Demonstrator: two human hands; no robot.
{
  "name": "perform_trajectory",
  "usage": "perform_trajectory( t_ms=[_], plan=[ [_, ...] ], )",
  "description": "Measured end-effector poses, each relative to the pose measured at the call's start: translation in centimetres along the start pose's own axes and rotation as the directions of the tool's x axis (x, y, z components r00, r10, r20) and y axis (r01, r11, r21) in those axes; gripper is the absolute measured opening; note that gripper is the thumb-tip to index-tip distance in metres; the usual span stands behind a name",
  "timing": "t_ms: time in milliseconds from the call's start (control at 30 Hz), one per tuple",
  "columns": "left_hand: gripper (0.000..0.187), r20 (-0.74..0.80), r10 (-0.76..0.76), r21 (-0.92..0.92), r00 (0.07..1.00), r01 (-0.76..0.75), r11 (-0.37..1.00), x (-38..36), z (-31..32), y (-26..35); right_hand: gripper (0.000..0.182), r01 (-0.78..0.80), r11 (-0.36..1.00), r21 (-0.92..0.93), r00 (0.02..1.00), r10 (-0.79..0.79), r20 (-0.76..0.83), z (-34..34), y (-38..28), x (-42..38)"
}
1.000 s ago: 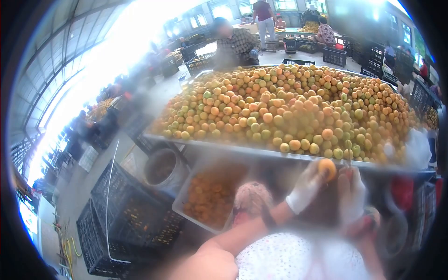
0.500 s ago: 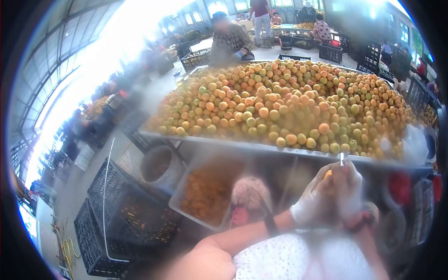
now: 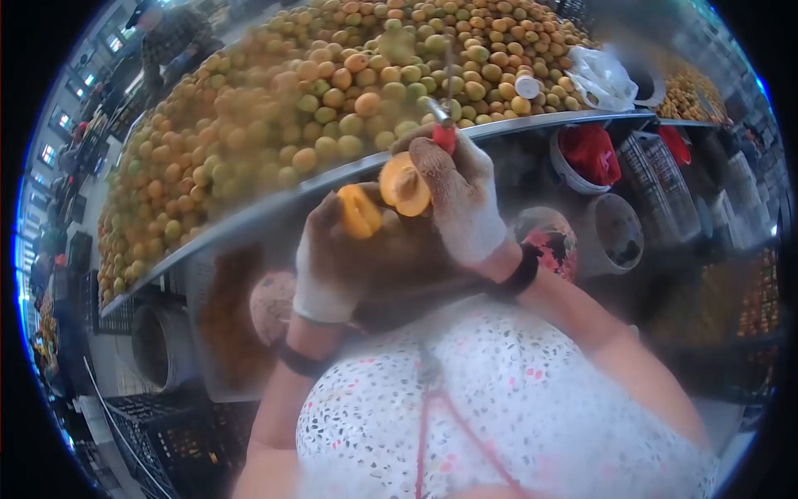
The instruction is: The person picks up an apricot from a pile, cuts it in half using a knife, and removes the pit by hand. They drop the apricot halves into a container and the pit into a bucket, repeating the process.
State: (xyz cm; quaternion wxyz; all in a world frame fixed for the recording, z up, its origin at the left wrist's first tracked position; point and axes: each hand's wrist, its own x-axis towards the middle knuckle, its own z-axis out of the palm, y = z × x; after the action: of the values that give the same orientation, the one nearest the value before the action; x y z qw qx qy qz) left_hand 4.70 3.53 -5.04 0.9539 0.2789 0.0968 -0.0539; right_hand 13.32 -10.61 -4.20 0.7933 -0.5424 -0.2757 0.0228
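Both my hands wear white gloves with brown-stained fingers. In my left hand is an orange apricot half, its cut face showing. My right hand grips a small knife by its red handle, the metal part pointing up and away. Between the fingers of that same hand is the other apricot half, with the brown pit in its middle. The two halves are apart, held in front of the metal edge of a table heaped with whole apricots.
A white plastic bag lies at the table's right end. Below stand a bucket with a red bag, a grey bucket, another bucket and a tub of orange pieces. A person sits at the far left.
My view has tilted down and turned right. My hands, close together around one apricot before, are now apart with a cut half in each. The pit shows in the right-hand half.
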Motion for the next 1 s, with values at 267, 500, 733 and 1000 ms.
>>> perform_trajectory(
  t_ms=[267, 500, 733, 1000],
  plan=[
    [0.051, 0.078, 0.147, 0.384, 0.986, -0.166, 0.909, -0.7, 0.5, -0.2, 0.012, -0.025, 0.996, -0.088, 0.991, 0.036, 0.127, 0.5, -0.1, -0.2],
    [0.027, 0.154, 0.32, 0.602, 0.935, -0.346, 0.719, -2.9, 2.4, -1.1, 0.025, -0.411, 0.909, 0.067, 0.898, 0.391, 0.201, 0.4, -2.2, -1.8],
    [0.046, 0.065, 0.376, 0.6, 0.924, -0.337, 0.726, -1.9, 0.8, -1.8, 0.024, -0.456, 0.852, 0.257, 0.89, 0.429, 0.158, 0.9, -0.9, -2.2],
    [0.034, -0.172, 0.116, 0.203, 0.978, -0.08, 0.976, 0.2, 1.4, -2.1, 0.017, 0.037, 0.9, -0.435, 0.992, 0.018, 0.122, -0.1, 0.8, -2.0]
  ],
)
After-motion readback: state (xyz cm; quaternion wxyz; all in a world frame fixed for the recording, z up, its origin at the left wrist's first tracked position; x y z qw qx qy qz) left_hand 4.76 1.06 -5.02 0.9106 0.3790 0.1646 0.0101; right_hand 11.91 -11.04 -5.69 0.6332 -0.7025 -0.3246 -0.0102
